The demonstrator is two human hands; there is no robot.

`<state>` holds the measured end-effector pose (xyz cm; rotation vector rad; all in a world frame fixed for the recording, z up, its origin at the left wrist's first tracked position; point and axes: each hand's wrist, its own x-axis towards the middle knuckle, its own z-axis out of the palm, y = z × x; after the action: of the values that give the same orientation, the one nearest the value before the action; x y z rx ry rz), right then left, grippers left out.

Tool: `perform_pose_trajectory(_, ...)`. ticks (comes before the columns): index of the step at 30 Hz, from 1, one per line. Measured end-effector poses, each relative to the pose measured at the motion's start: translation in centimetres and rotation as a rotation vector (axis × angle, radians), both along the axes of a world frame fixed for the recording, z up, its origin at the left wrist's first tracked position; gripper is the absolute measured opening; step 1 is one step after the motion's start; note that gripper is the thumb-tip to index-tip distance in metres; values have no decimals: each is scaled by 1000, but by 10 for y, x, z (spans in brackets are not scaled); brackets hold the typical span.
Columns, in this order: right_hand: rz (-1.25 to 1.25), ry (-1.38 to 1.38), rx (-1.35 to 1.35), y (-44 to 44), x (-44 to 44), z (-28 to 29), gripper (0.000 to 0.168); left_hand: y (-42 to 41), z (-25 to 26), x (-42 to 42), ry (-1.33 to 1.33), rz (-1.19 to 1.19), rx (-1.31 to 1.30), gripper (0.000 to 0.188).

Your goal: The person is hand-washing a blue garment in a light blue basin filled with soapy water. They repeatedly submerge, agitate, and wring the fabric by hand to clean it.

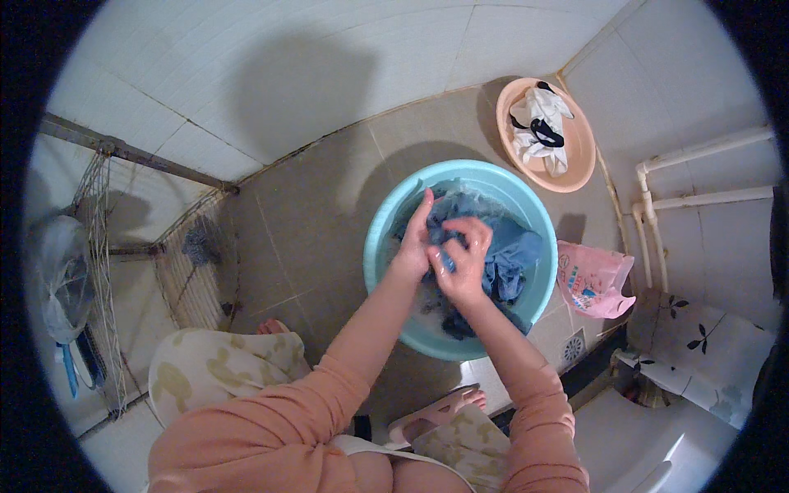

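Observation:
A light-blue plastic basin (375, 271) stands on the floor before me, with sudsy water and wet clothes in it. Both hands are wet and close together over its middle. My left hand (416, 243) is held edge-up, one digit pointing away from me. Beside it, my right hand (465, 262) has its fingers curled towards the left palm. Blue fabric shows between the right thumb and fingers, but whether it is gripped or lies behind them is unclear. A blue garment (521, 249) bulges out of the water at the right, with darker cloth (459, 326) near the front.
A peach basin (582, 154) holding white-and-black clothing (539, 126) sits in the far right corner. A pink plastic bag (595, 280) stands right of the blue basin, near a floor drain (574, 347). White pipes (646, 197) run along the right wall. A metal rack (135, 160) is at left.

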<state>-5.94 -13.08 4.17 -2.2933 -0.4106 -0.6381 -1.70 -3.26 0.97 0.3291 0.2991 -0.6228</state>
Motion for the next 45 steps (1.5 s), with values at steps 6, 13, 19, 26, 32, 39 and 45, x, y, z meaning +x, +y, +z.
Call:
perform_pose_trajectory(6,-389,227,544,-27,50,-36,18,-29,-3,-17,-24,54,379,45)
perform_pose_trajectory(13,-321,238,445,-13,35,-21,20,-27,-6,-19,57,28,531,51)
perform_pose_trajectory(19,-131,125,245,8,7,-13,16,-9,-28,-5,-120,53,278,47)
perform_pose_trajectory(26,-267,136,404,8,19,-13,18,-20,-19,-11,-37,92,528,49)
perform_pose_trajectory(32,-424,222,533,-20,49,-31,14,-27,-19,-25,120,6,729,49)
perform_pose_trajectory(39,-210,66,418,5,20,-30,17,-12,2,-13,111,-54,656,52)
perform_pose_trajectory(45,-613,235,82,-59,50,-43,33,-5,14,-6,187,102,539,56)
